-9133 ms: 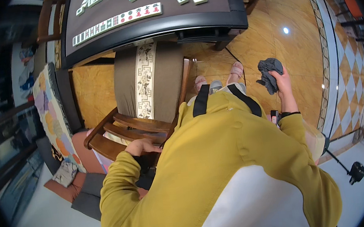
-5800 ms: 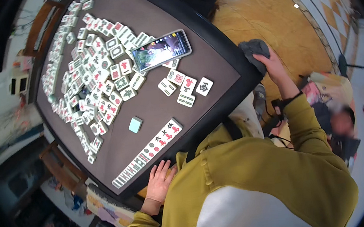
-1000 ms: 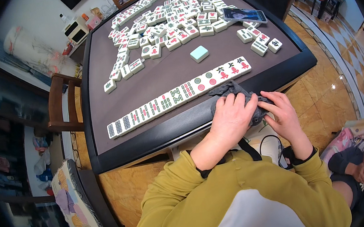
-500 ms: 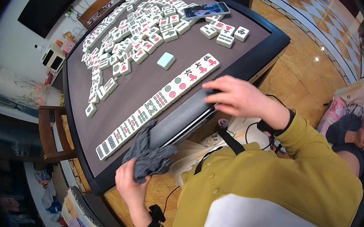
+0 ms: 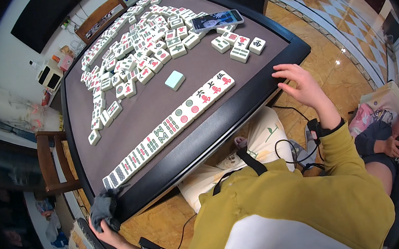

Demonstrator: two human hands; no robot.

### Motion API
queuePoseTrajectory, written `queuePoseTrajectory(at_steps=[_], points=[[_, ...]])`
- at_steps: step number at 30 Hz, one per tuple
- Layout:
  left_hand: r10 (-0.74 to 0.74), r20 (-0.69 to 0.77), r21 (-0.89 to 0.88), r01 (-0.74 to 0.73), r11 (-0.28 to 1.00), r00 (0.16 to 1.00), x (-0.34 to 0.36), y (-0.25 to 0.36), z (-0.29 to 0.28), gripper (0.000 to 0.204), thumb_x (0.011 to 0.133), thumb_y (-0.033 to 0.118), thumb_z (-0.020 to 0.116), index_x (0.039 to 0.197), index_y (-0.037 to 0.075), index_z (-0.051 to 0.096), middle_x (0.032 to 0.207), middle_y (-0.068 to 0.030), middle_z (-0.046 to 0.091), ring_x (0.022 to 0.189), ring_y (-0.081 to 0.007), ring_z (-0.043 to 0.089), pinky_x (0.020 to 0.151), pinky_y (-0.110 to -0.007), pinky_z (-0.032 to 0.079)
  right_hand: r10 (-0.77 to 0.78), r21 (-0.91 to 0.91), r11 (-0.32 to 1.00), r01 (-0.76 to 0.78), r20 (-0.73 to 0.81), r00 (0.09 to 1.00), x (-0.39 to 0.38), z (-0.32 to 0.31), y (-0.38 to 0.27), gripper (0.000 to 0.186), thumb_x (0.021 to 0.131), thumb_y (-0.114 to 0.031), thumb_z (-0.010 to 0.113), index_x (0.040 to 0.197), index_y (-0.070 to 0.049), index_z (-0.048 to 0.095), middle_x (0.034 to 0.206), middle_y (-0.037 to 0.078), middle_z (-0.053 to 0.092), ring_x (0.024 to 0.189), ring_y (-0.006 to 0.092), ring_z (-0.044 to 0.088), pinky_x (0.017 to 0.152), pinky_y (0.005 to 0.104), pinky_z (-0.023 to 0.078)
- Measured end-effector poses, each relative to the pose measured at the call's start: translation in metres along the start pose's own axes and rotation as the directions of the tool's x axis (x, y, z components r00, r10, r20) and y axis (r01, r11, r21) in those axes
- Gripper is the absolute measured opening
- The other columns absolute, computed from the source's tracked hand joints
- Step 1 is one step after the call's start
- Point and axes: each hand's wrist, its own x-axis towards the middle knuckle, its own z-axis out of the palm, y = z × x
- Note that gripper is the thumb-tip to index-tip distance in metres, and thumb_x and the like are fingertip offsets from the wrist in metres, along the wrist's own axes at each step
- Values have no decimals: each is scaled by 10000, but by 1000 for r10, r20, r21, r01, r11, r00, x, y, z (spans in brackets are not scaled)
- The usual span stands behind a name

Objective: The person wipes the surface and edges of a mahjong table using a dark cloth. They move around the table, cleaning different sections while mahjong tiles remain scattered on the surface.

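At Worktop's [image 5: 140, 116] Near-Left Corner, Grey Cloth [image 5: 104, 210] Meets Black Rim [image 5: 212, 130]

Beside a wooden chair [image 5: 64, 188], a person's left hand [image 5: 107, 231] grips the crumpled, matte cloth, fingers closed on its soft folds. It covers the corner of the smooth rim, just beside a straight row of glossy, block-shaped tiles [image 5: 168, 130]. The step in hand appears to be working the cloth over that edge; the next move likely calls for a firm hold, with loose folds clear of the row. Beyond, jumbled tiles [image 5: 138, 53] spread across brown, felt-like surfacing near a mint-green block [image 5: 174, 80]; a flat phone [image 5: 217, 20] rests on tiles. Rightmost, the empty right hand [image 5: 305, 89] holds its fingers wide; whether they touch the rim is unclear.
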Motion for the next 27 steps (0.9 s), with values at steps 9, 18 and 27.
queuePoseTrajectory(at_steps=[9, 18, 27], points=[[-139, -269, -51, 130, 990, 953, 3, -26, -9, 491, 966, 183, 615, 1394, -36, 517, 1380, -175, 561, 1235, -300, 569, 1046, -413, 484, -10, -315, 946, 81, 219, 976, 175, -20, 70, 800, 794, -119, 773, 1512, -91, 421, 1508, 146, 482, 1356, 351, 463, 1150, 416, 410], [-47, -234, 12, 51, 999, 971, -9, -4, 5, 475, 950, 150, 606, 1380, -34, 525, 1348, -155, 560, 1226, -282, 548, 1074, -395, 424, 330, -547, 837, 18, 531, 780, 303, 44, 76, 1261, 607, -69, 923, 1626, -200, 192, 1579, 145, 406, 1426, 384, 371, 1139, 465, 421], [19, -212, 76, -3, 997, 977, -9, -4, 8, 472, 940, 157, 616, 1364, -34, 534, 1330, -156, 569, 1193, -275, 562, 1063, -393, 429, 313, -444, 894, -62, 518, 797, 294, 52, 85, 1201, 618, -91, 906, 1605, -193, 230, 1480, 218, 472, 1361, 388, 476, 1110, 435, 448]])
